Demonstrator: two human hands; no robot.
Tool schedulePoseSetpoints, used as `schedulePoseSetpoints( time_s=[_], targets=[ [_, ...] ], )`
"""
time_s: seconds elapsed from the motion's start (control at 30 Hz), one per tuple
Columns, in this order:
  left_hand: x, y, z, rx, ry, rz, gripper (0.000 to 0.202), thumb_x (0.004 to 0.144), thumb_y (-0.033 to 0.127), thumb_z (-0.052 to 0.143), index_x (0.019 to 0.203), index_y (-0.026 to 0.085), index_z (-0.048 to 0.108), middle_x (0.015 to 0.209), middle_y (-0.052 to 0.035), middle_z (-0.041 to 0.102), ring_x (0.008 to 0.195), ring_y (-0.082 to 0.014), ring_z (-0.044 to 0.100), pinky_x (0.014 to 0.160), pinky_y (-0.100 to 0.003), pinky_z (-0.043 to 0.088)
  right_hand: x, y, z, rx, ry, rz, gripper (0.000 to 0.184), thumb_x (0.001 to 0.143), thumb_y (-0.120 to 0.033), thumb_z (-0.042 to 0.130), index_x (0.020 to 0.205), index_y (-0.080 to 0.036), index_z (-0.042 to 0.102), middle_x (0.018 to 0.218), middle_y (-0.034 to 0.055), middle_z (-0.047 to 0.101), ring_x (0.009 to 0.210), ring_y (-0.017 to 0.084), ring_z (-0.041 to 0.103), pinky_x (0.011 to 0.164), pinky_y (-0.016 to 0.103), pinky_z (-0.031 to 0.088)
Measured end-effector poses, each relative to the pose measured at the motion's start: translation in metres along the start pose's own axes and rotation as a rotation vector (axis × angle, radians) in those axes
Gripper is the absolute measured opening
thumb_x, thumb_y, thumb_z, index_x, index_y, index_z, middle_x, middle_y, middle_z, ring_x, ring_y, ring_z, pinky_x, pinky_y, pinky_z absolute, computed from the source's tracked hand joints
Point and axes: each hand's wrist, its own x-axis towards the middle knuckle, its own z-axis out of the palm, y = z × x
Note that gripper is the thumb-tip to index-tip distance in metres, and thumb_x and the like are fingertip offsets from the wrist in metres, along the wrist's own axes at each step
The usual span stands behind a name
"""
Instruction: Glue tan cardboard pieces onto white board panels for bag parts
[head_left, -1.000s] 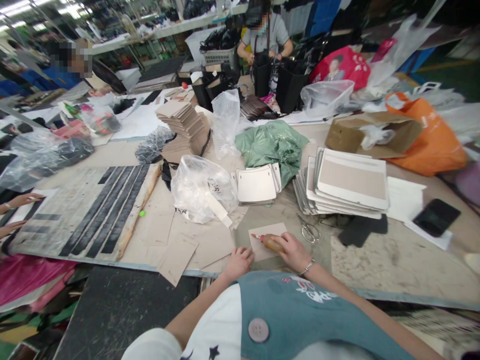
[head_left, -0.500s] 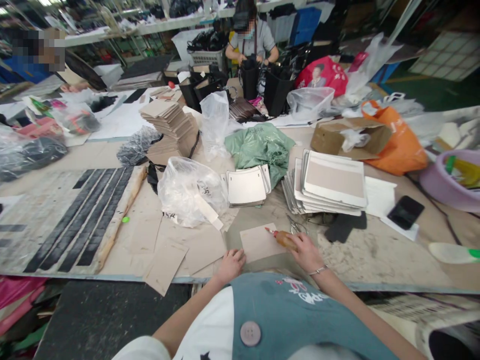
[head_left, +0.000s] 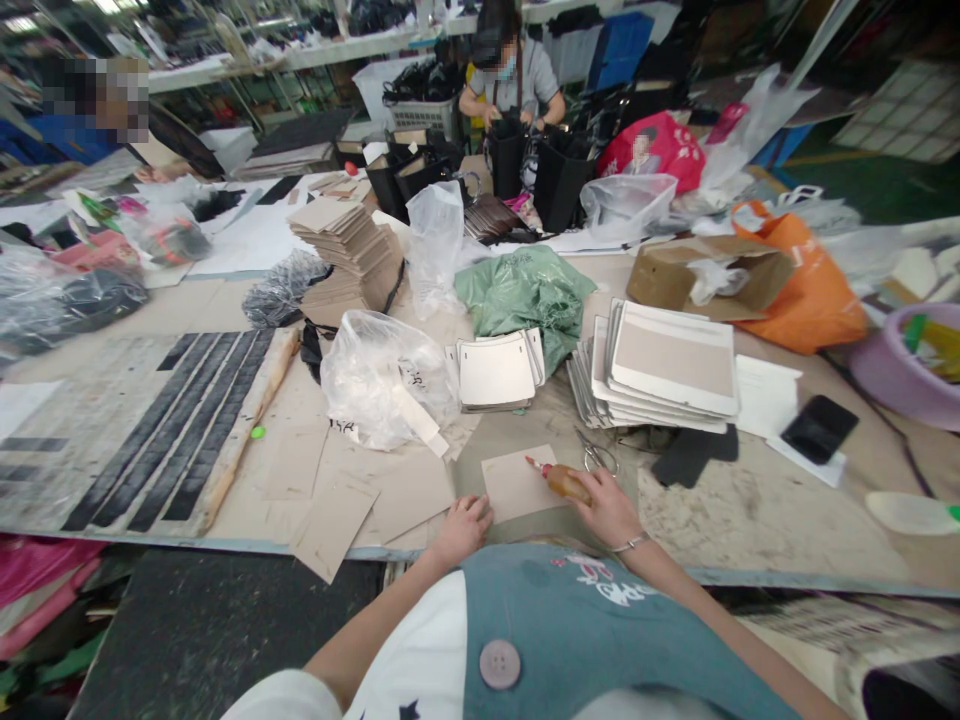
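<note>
A small tan card piece [head_left: 516,482] lies flat on the table just in front of me. My right hand [head_left: 609,507] is wrapped round an amber glue bottle [head_left: 564,482] whose red nozzle rests at the card's upper right edge. My left hand [head_left: 463,526] sits with curled fingers on the card's lower left corner, pressing it down. Scissors [head_left: 596,457] lie just beyond the bottle.
A stack of white cards [head_left: 496,371], a bigger stack of white-edged boards [head_left: 667,365], a clear plastic bag [head_left: 386,380], a green bag [head_left: 525,290], a black phone [head_left: 819,428] and black strips [head_left: 187,425] cover the table. Another person [head_left: 514,75] works at the far side.
The glue nozzle has travelled from the card's left edge across to its upper right edge. My view has swung to the right, then settled. My left hand stays on the card's corner.
</note>
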Motion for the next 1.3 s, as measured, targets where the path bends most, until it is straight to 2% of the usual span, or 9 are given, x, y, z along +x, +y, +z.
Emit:
schedulePoseSetpoints(
  time_s=[0.2, 0.3, 0.4, 0.67, 0.87, 0.97, 1.07, 1.2, 1.3],
  targets=[
    [-0.001, 0.001, -0.002, 0.011, -0.014, -0.001, 0.043, 0.082, 0.027, 0.05, 0.125, 0.025, 0.049, 0.14, -0.0089, 0.037, 0.122, -0.0297, 0.034, 0.1, -0.048, 0.031, 0.015, -0.037, 0.021, 0.077, -0.073, -0.109, 0.039, 0.076, -0.016, 0.056, 0.114, -0.025, 0.055, 0.094, 0.0047, 0.05, 0.085, 0.018, 0.051, 0.078, 0.03, 0.046],
    [-0.002, 0.0, -0.001, 0.013, -0.01, 0.004, 0.044, 0.082, 0.027, 0.05, 0.125, 0.024, 0.049, 0.14, -0.0091, 0.037, 0.122, -0.0291, 0.033, 0.101, -0.046, 0.03, 0.015, -0.041, 0.026, 0.081, -0.075, -0.116, 0.042, 0.075, -0.014, 0.056, 0.115, -0.026, 0.054, 0.095, 0.0046, 0.05, 0.085, 0.018, 0.051, 0.079, 0.03, 0.046],
    [-0.003, -0.001, 0.0, 0.011, 0.005, 0.009, 0.043, 0.082, 0.027, 0.05, 0.126, 0.022, 0.049, 0.141, -0.0087, 0.036, 0.123, -0.0286, 0.032, 0.102, -0.043, 0.029, 0.011, -0.03, 0.022, 0.066, -0.057, -0.085, 0.039, 0.077, -0.016, 0.055, 0.116, -0.024, 0.053, 0.093, 0.0054, 0.049, 0.085, 0.019, 0.051, 0.078, 0.031, 0.046],
    [-0.001, -0.002, 0.005, -0.003, 0.038, 0.018, 0.045, 0.078, 0.028, 0.056, 0.123, 0.021, 0.051, 0.139, -0.0106, 0.038, 0.122, -0.0296, 0.033, 0.102, -0.045, 0.029, -0.007, 0.029, -0.006, -0.01, 0.053, 0.064, 0.033, 0.081, -0.028, 0.053, 0.113, -0.023, 0.056, 0.095, 0.0072, 0.05, 0.085, 0.022, 0.053, 0.074, 0.036, 0.048],
    [-0.003, -0.002, 0.008, -0.001, 0.077, 0.02, 0.045, 0.079, 0.027, 0.055, 0.124, 0.023, 0.05, 0.139, -0.0081, 0.039, 0.122, -0.0284, 0.035, 0.102, -0.044, 0.03, -0.014, 0.034, -0.01, 0.004, 0.104, 0.059, 0.034, 0.082, -0.032, 0.052, 0.114, -0.022, 0.057, 0.092, 0.0069, 0.049, 0.085, 0.022, 0.053, 0.075, 0.036, 0.048],
    [-0.005, -0.001, 0.01, -0.002, 0.096, 0.016, 0.046, 0.079, 0.025, 0.055, 0.124, 0.022, 0.05, 0.139, -0.0082, 0.039, 0.123, -0.027, 0.034, 0.104, -0.043, 0.028, -0.016, 0.025, -0.009, 0.099, 0.056, -0.048, 0.036, 0.082, -0.032, 0.053, 0.117, -0.022, 0.055, 0.095, 0.0076, 0.051, 0.088, 0.022, 0.053, 0.078, 0.036, 0.047],
    [-0.005, 0.001, 0.011, -0.003, 0.115, 0.012, 0.044, 0.08, 0.024, 0.053, 0.124, 0.021, 0.05, 0.139, -0.0085, 0.039, 0.124, -0.0261, 0.034, 0.105, -0.043, 0.026, -0.014, 0.014, -0.005, 0.167, -0.052, -0.157, 0.035, 0.082, -0.029, 0.053, 0.116, -0.023, 0.055, 0.096, 0.0072, 0.051, 0.088, 0.021, 0.052, 0.079, 0.036, 0.047],
    [-0.005, 0.002, 0.009, -0.002, 0.128, 0.012, 0.04, 0.081, 0.022, 0.05, 0.122, 0.021, 0.051, 0.138, -0.0086, 0.04, 0.123, -0.0261, 0.034, 0.104, -0.044, 0.028, -0.003, -0.002, 0.003, 0.183, -0.179, -0.231, 0.033, 0.082, -0.024, 0.053, 0.115, -0.026, 0.056, 0.092, 0.0051, 0.05, 0.084, 0.019, 0.052, 0.077, 0.033, 0.047],
    [-0.005, 0.003, 0.009, 0.001, 0.132, 0.016, 0.038, 0.082, 0.022, 0.05, 0.12, 0.02, 0.053, 0.138, -0.0087, 0.04, 0.123, -0.026, 0.035, 0.104, -0.044, 0.029, 0.007, -0.009, 0.009, 0.181, -0.189, -0.251, 0.034, 0.081, -0.023, 0.055, 0.115, -0.025, 0.057, 0.093, 0.0054, 0.05, 0.084, 0.019, 0.052, 0.078, 0.033, 0.046]
  ],
)
